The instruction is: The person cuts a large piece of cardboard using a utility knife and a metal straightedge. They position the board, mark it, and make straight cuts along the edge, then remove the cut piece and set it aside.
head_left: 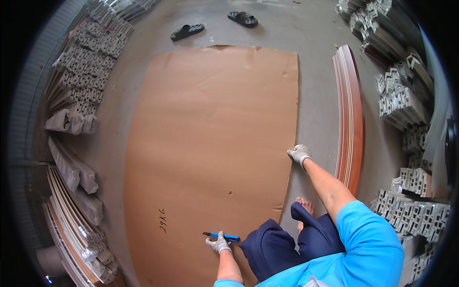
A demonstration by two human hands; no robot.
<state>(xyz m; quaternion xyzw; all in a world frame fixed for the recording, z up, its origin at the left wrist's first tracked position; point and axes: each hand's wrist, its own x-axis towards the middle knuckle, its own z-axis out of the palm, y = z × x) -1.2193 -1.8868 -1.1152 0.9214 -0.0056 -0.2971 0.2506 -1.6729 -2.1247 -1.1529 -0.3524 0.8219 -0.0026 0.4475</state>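
Head view: the left hand [219, 243], gloved, is closed around a blue cutter [231, 237], its dark tip pointing left, over the near part of the cardboard [210, 134]. That sheet lies on the floor [316, 86] in front of the person, handwritten marks near its left side. At its right edge, the gloved right hand [300, 154] rests with the thumb on the rim; whether the fingers clamp it from below, I cannot tell. Two dark slippers [187, 32] lie beyond the far edge, red-brown strips [351, 115] to the right.
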